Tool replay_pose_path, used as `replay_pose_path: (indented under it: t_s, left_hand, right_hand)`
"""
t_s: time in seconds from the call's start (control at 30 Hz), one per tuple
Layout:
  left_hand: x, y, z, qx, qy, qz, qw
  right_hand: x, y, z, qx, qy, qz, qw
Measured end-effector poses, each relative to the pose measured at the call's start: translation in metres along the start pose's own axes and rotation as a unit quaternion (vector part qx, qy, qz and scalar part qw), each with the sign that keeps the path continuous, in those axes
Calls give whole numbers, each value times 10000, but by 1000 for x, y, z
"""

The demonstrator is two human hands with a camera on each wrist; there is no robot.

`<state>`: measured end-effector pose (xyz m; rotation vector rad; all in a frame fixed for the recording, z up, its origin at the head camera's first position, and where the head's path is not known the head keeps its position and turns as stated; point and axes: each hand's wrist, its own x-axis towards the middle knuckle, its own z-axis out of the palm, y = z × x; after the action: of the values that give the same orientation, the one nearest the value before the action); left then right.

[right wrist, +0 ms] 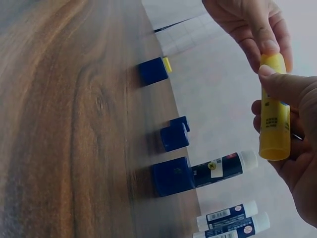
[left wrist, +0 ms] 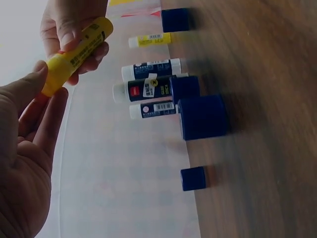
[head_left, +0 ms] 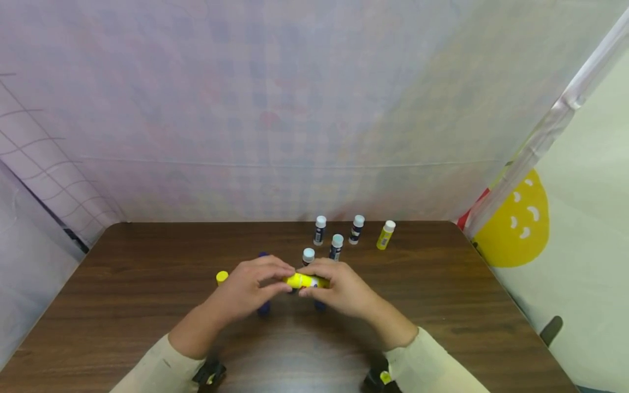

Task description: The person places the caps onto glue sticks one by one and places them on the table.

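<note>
While a wood-grained table [head_left: 457, 316] spreads beneath, the head view shows the left hand [head_left: 253, 285] pinching one end of a yellow glue stick [head_left: 301, 281] and the right hand [head_left: 346, 289] gripping the other, at six o'clock; white-capped dark sticks [head_left: 319, 234] stand toward one o'clock from it. In the left-wrist view, the glue stick is at ten o'clock, blue blocks [left wrist: 203, 118] at three; in the right-wrist view, at three o'clock.

The head view looks forward and down across the table [head_left: 467, 305] from above, while both wrist views, nearer and turned sideways, share the yellow tube [left wrist: 88, 45] from opposite sides.
</note>
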<state>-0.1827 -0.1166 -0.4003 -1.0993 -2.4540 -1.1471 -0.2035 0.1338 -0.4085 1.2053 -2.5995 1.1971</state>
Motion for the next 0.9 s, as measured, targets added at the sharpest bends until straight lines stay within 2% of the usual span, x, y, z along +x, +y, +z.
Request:
replay_pose_path:
  t_s: [0.17,0.43,0.67,0.9]
  left_hand:
    - [0,2,5,-368,141,-398,9984]
    - [1,4,8,-576,53,-862,9946]
    - [2,4,7,-536,-21,-858,9949]
    - [2,7,5,-417,22,-628,9972]
  right_hand:
    - [0,-1,0,-234,191,-183,9994]
    - [-1,-1,0,-371,239,-141,9989]
    - [-1,0,1,-280,195,-40,9994]
    - [0,0,-1,-139,125,14,9998]
